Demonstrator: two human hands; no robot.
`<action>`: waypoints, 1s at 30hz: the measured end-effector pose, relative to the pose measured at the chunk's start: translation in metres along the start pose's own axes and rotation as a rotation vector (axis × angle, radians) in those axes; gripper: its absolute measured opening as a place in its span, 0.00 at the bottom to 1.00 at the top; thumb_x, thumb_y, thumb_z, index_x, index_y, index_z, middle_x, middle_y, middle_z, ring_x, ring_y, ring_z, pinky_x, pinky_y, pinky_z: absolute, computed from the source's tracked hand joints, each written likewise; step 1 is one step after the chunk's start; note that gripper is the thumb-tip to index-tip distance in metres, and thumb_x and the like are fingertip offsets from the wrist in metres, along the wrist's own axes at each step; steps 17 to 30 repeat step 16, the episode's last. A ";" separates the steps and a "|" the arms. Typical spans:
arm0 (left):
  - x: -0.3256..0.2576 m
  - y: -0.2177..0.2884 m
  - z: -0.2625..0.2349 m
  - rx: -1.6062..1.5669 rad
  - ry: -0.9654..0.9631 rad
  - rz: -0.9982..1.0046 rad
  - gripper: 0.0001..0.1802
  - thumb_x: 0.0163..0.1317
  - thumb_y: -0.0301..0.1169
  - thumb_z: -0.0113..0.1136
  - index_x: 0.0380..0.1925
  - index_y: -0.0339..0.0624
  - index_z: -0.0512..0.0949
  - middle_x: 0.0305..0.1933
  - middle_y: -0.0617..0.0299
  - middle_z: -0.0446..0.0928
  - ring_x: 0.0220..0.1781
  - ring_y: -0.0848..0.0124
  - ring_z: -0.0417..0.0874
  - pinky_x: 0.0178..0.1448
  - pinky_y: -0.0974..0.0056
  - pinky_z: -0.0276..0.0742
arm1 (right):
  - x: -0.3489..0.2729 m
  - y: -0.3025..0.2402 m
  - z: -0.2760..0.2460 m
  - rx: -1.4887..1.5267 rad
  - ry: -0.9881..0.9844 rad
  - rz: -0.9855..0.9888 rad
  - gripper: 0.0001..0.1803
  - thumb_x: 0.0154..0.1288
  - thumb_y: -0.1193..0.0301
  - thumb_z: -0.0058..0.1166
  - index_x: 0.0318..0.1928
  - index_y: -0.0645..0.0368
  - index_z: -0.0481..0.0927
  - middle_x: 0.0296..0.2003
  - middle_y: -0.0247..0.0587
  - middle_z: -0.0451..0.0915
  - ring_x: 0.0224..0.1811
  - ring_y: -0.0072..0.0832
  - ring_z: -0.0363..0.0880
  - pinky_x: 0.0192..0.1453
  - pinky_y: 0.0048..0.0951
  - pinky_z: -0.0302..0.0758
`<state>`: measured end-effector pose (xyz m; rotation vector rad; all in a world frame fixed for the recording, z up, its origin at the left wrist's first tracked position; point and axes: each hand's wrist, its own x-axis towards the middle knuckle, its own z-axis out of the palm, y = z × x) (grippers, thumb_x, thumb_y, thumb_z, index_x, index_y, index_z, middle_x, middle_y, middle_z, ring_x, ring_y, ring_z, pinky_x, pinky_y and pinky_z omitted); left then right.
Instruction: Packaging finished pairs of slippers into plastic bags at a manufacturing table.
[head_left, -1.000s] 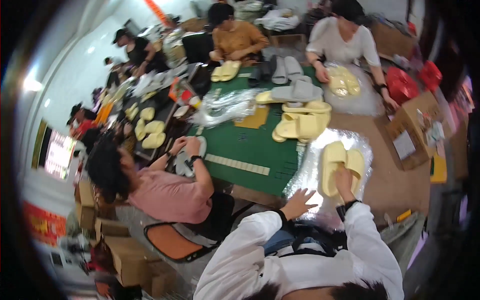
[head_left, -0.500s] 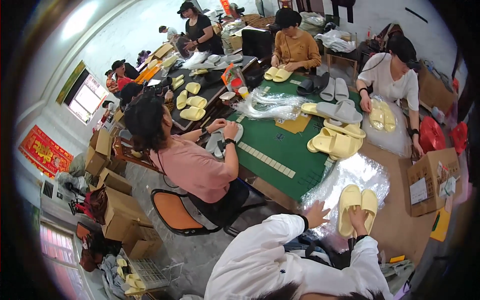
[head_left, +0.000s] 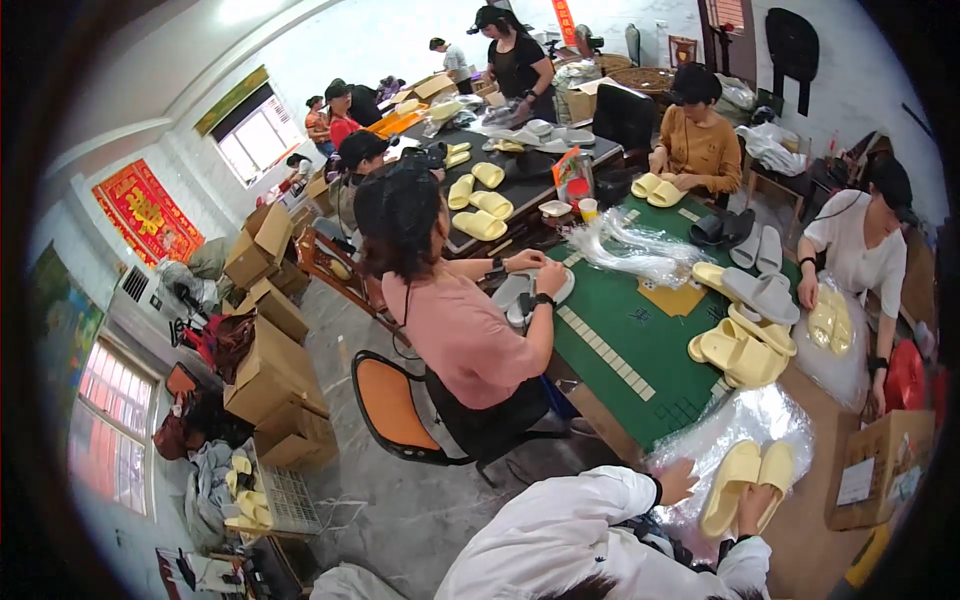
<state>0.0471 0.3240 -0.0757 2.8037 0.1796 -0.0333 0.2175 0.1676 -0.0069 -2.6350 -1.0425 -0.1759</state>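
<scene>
My right hand (head_left: 757, 508) holds a pair of pale yellow slippers (head_left: 728, 488), its fingers closed at the inner sides of the two. The slippers sit side by side over a pile of clear plastic bags (head_left: 745, 425) at the near edge of the table. To their left, my left hand (head_left: 677, 482) lies at the edge of the bags with its fingers stretched out, holding nothing that I can make out. Beyond the bags, yellow slippers (head_left: 742, 356) are heaped, with a grey slipper (head_left: 760, 297) behind them.
A green mat (head_left: 610, 335) with a row of pale tiles (head_left: 604, 352) covers the table. A cardboard box (head_left: 880, 470) stands at the right. Co-workers sit around, one in a pink shirt (head_left: 465, 325) at the left, one in white (head_left: 850, 240) at the right handling bagged yellow slippers (head_left: 829, 318).
The view has swung left, so everything sits further right and lower. My right hand still holds the yellow slippers, and my left hand stays by the plastic bags.
</scene>
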 end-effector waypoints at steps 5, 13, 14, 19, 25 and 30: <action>0.002 0.004 -0.011 0.004 0.015 0.058 0.27 0.58 0.47 0.48 0.50 0.37 0.71 0.53 0.37 0.66 0.60 0.45 0.61 0.64 0.47 0.51 | -0.007 0.018 0.028 0.730 -0.113 0.341 0.14 0.49 0.68 0.54 0.31 0.68 0.77 0.35 0.58 0.74 0.44 0.50 0.68 0.55 0.42 0.61; -0.008 -0.025 -0.023 0.371 -0.086 0.395 0.20 0.51 0.46 0.53 0.37 0.45 0.78 0.42 0.56 0.73 0.49 0.55 0.69 0.51 0.52 0.61 | 0.007 0.016 0.010 0.527 -0.640 0.213 0.17 0.49 0.69 0.53 0.39 0.66 0.76 0.41 0.57 0.75 0.47 0.45 0.72 0.53 0.40 0.66; -0.007 -0.025 -0.032 0.403 -0.117 0.401 0.21 0.52 0.47 0.54 0.41 0.46 0.77 0.40 0.58 0.73 0.46 0.59 0.70 0.50 0.53 0.62 | 0.005 -0.011 -0.028 0.507 -0.452 0.254 0.20 0.48 0.68 0.54 0.42 0.66 0.75 0.44 0.56 0.74 0.49 0.45 0.71 0.53 0.39 0.66; 0.010 -0.007 -0.046 0.174 -0.225 0.311 0.24 0.51 0.50 0.55 0.42 0.46 0.76 0.46 0.58 0.72 0.49 0.59 0.69 0.50 0.54 0.64 | -0.038 0.023 -0.021 0.663 -0.051 0.219 0.25 0.51 0.67 0.55 0.51 0.61 0.72 0.50 0.56 0.71 0.56 0.41 0.68 0.60 0.38 0.62; 0.010 -0.007 -0.046 0.174 -0.225 0.311 0.24 0.51 0.50 0.55 0.42 0.46 0.76 0.46 0.58 0.72 0.49 0.59 0.69 0.50 0.54 0.64 | -0.038 0.023 -0.021 0.663 -0.051 0.219 0.25 0.51 0.67 0.55 0.51 0.61 0.72 0.50 0.56 0.71 0.56 0.41 0.68 0.60 0.38 0.62; 0.010 -0.007 -0.046 0.174 -0.225 0.311 0.24 0.51 0.50 0.55 0.42 0.46 0.76 0.46 0.58 0.72 0.49 0.59 0.69 0.50 0.54 0.64 | -0.038 0.023 -0.021 0.663 -0.051 0.219 0.25 0.51 0.67 0.55 0.51 0.61 0.72 0.50 0.56 0.71 0.56 0.41 0.68 0.60 0.38 0.62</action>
